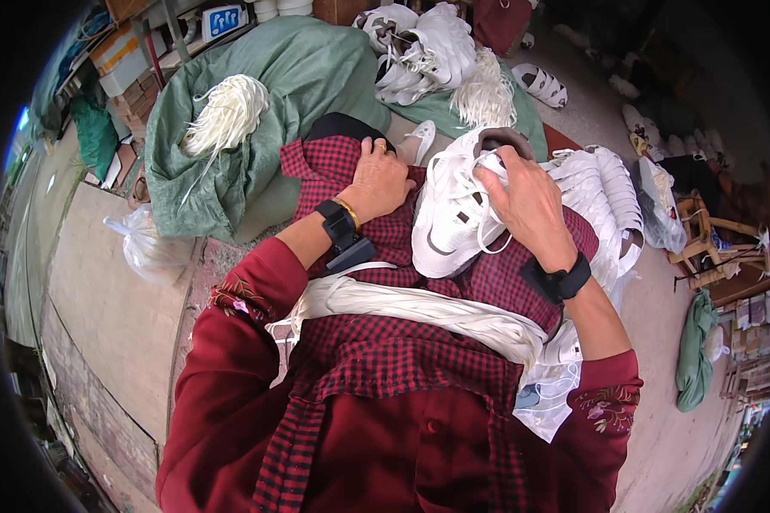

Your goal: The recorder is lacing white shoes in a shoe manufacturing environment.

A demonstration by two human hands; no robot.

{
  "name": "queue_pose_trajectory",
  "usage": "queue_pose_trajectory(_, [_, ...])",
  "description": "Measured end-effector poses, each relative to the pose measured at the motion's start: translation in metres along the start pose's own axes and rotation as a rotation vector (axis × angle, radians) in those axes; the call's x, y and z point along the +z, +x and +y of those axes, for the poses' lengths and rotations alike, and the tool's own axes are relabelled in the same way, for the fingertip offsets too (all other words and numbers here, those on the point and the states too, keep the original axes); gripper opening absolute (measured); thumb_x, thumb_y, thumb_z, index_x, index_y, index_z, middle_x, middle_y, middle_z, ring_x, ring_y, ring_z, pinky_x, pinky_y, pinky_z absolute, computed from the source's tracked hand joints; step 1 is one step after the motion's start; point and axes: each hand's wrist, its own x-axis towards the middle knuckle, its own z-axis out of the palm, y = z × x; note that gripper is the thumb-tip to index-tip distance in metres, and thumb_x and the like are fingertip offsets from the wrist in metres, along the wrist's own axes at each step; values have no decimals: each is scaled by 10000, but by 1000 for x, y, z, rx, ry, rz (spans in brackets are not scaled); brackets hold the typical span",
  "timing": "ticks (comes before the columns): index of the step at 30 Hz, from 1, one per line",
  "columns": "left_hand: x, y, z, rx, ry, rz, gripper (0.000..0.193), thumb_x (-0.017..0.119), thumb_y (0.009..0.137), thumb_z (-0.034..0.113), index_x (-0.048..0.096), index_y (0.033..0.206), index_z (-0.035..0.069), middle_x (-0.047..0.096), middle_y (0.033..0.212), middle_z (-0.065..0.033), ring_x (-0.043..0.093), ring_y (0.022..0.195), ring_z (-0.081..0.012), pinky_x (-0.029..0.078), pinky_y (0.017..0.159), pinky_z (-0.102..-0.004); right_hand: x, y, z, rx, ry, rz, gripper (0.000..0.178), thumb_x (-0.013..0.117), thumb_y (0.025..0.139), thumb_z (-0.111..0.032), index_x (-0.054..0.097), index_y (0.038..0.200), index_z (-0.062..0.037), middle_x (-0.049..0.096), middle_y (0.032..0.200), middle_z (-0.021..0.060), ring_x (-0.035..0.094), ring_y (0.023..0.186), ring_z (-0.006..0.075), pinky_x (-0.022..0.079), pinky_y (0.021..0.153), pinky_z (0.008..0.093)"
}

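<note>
A white lace-up sneaker [453,209] lies across my lap on the red-and-black checked apron [406,355], its toe toward me. My right hand [530,201] grips it near the collar and tongue, thumb and fingers closed there by the laces. A loop of white lace [494,244] hangs beside that hand. My left hand [378,181] rests on the apron over my knee, left of the sneaker, holding nothing visible, thumb apart from the fingers. A thick bundle of white laces [411,306] stretches across my lap.
A green sack [274,77] bears a pile of white laces [227,113] on the left. White sneakers [428,51] are heaped ahead, beside more laces [485,92]. Stacked white shoes [603,201] stand close on my right. A wooden stool [706,239] stands farther right; a plastic bag [152,245] lies left.
</note>
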Motion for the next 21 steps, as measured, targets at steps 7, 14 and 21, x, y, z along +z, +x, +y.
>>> queue_pose_trajectory(7, [-90,25,-30,-8,-275,198,283,751,833,272,666,982,46,685,843,-149,660,767,-352,506,683,-457,-18,6,95,446,962,161,403,656,988,-359,686,1129,17,711,970,53,642,834,88,513,735,231])
queue_pose_trajectory(14, [-98,34,-44,79,-88,388,284,723,872,262,680,1055,50,655,969,-152,620,875,-366,487,815,-445,-15,-35,174,613,1186,400,474,497,1066,-390,584,1323,-2,694,1152,60,667,988,131,555,830,286])
queue_pose_trajectory(21, [-93,79,45,217,-685,-316,617,602,953,487,598,1307,-18,638,1230,-238,614,1105,-386,466,957,-440,14,-81,165,785,1473,449,577,445,1060,-481,441,1475,-80,629,1302,75,664,1081,196,558,890,339])
